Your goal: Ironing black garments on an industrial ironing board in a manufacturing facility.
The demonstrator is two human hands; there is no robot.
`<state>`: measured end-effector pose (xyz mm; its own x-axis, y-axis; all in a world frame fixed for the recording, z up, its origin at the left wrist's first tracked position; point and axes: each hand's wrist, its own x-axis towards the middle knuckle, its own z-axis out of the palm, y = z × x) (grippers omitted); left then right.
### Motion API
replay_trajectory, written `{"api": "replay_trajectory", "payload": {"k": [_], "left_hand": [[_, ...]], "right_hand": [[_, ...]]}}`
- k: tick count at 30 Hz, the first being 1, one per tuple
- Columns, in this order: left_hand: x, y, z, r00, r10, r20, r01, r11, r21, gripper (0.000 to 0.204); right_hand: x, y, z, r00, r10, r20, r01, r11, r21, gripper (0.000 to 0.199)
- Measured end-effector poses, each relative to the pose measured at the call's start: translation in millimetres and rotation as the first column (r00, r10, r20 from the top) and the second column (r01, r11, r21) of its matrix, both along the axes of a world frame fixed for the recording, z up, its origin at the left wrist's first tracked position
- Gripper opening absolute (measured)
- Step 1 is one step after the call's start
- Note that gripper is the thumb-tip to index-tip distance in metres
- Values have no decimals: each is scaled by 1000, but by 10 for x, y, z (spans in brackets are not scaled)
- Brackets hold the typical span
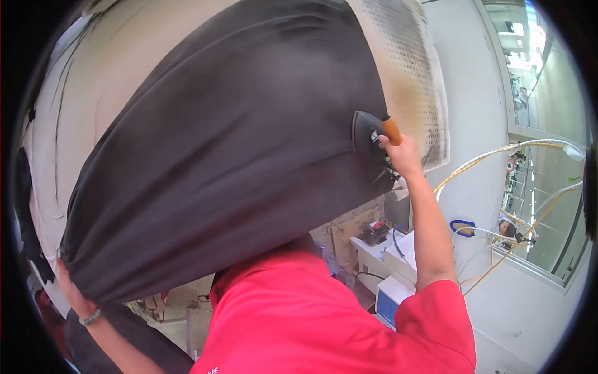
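A large dark grey cloth [237,143] lies spread over a padded, scorched ironing board [411,68] that fills most of the view. My right hand [402,154] grips the orange handle of a black steam iron [369,146], which rests on the cloth's right end near the board's perforated, browned tip. My left hand [73,293], with a beaded bracelet on the wrist, holds the lower left end of the cloth, pulling it taut over the board edge. My red shirt [311,318] fills the bottom middle.
Braided yellow-white hoses [492,156] run from the right toward the iron. A white box with a blue face [389,299] and small items stand on a shelf below the board. A window [536,124] and white wall are at the right.
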<state>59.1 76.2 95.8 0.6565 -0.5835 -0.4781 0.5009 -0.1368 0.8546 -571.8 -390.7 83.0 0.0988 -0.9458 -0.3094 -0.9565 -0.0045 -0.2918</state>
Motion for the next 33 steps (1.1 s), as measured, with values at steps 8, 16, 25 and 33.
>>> {"api": "replay_trajectory", "payload": {"k": [8,16,25,33], "left_hand": [[425,148,-191,995,29,100,-49,977,207,46],[917,390,-295,934,44,355,-223,848,481,58],[426,353,82,920,-100,379,-142,815,561,58],[-570,-169,331,985,-35,166,-29,930,366,37]], "right_hand": [[101,51,93,980,198,-23,-197,979,46,30],[720,152,179,548,818,176,-835,522,173,13],[-550,-2148,-34,982,158,-108,-166,983,-74,52],[-681,-1325,-355,917,393,63,-247,686,-684,44]]}}
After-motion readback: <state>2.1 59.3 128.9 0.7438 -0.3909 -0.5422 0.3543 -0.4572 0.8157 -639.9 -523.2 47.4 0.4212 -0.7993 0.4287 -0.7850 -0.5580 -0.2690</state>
